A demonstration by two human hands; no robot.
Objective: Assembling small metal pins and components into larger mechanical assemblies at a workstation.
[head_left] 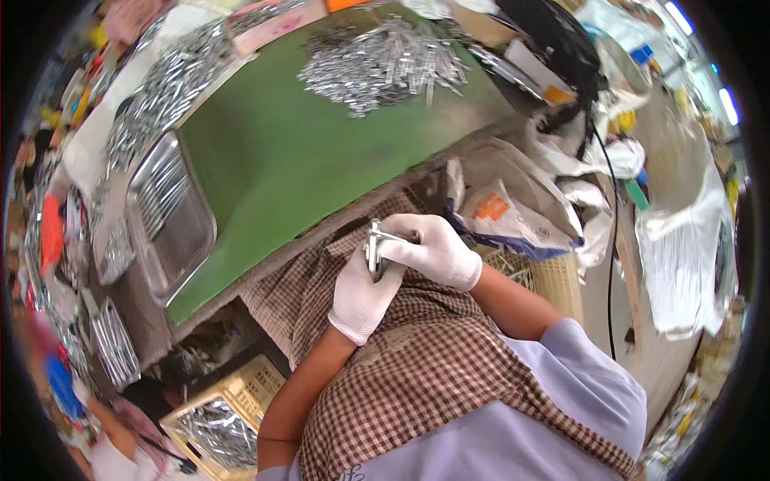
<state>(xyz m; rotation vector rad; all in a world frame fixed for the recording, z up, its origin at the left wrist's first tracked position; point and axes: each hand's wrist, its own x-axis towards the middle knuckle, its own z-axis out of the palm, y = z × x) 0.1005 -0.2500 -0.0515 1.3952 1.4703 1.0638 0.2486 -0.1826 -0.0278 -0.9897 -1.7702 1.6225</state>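
White knitted gloves cover both of my hands, which meet in front of my checked apron [417, 361] just off the near edge of the green work mat [289, 168]. Upright in the closed fingers of my left hand [365, 297] is a small, shiny, narrow metal part [373, 244]. My right hand [437, 252] is closed too, its thumb and fingers pinched at a thin metal piece beside the part's upper end. Whether the two pieces are joined cannot be made out. A large heap of similar small metal parts [385, 64] lies on the far side of the mat.
On the mat's left stands a metal tray [176, 264] with a row of slim metal pieces. More parts [172, 88] spread beyond it. Yellowish crates [257, 385] sit below, at left and right. A plastic sack [513, 208] and a black cable [613, 240] are at the right.
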